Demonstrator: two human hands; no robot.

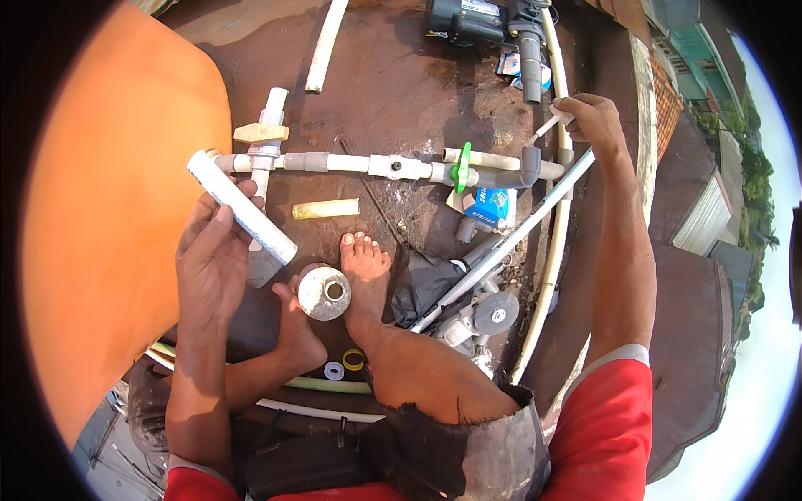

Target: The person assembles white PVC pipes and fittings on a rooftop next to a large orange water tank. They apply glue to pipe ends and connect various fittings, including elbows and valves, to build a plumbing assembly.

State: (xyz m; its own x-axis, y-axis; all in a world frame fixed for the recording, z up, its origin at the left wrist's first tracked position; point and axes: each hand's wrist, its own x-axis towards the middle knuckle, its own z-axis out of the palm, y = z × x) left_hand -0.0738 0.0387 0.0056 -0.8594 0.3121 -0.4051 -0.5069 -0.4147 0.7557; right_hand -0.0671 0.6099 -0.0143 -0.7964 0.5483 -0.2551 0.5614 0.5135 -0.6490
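A short white PVC pipe is held tilted in my left hand, fingers and thumb closed around it. It hangs in front of the valve with the tan handle. My right hand, arm stretched out, pinches a pale applicator stick that looks fixed to a small cap. The stick's tip is close above the grey elbow at the right end of the pipe assembly, apart from it. A round metal can with an open neck stands between my feet.
A green-handled valve sits in the assembly. Around it lie a yellowish pipe piece, a blue-and-white box, a black bag and a long pale pipe. A pump stands at the back; an orange tank rises left.
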